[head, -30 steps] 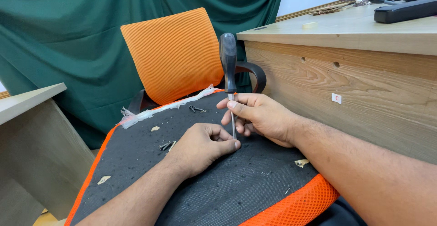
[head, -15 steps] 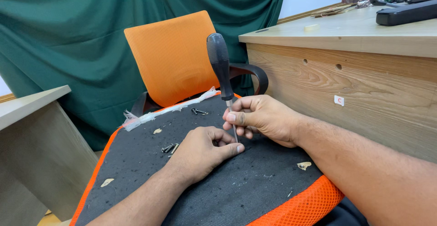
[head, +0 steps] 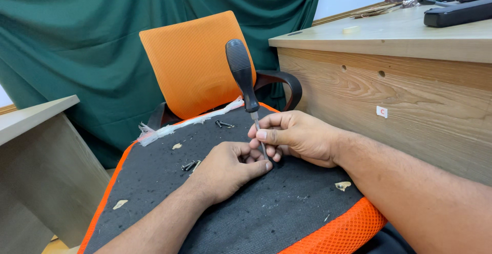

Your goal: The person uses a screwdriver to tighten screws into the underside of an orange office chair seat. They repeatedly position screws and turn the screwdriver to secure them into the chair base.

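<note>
the right hand (head: 300, 136) is pinching the metal shaft of a black-handled screwdriver (head: 243, 77) between its fingers, holding it upright on the black underside of an orange chair seat (head: 154, 182). the left hand (head: 230, 169) is resting beside the tip, fingers curled together. loose screws (head: 189, 165) are lying nearby.

One camera, worn on my head, gives the only view. It looks forward and steeply down over my forearms, which enter from the bottom edge and the lower right corner. It sits close: my left hand (head: 228, 169) and right hand (head: 294, 136) fill the middle of the frame above an upturned chair seat (head: 154, 182). Farther off, the view faces a green curtain (head: 77, 39). A wooden bench (head: 389, 54) runs along the right side, another bench (head: 31, 121) sits at the left edge.
</note>
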